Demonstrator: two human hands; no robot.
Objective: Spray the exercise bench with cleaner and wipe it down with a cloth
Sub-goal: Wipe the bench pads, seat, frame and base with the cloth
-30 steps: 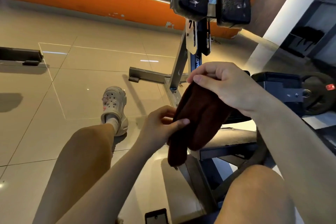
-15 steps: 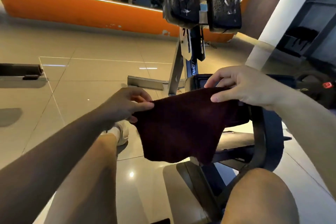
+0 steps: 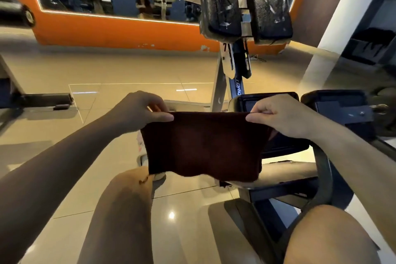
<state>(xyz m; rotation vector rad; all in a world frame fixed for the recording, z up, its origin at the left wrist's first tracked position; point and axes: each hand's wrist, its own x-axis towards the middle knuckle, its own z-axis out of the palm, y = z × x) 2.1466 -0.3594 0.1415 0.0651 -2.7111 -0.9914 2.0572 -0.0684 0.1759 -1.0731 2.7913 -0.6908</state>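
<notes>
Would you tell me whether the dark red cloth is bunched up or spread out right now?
Spread out: the cloth hangs flat, its top edge stretched between the left hand and right hand, each pinching a corner.

The dark red cloth [image 3: 203, 146], bunched a second ago, now hangs spread flat, pinched at its top corners by left hand [image 3: 137, 111] and right hand [image 3: 280, 115], pulled apart.

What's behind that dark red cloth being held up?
Behind the cloth a black pad and a white shoe peek out; the rest of both is covered.
</notes>
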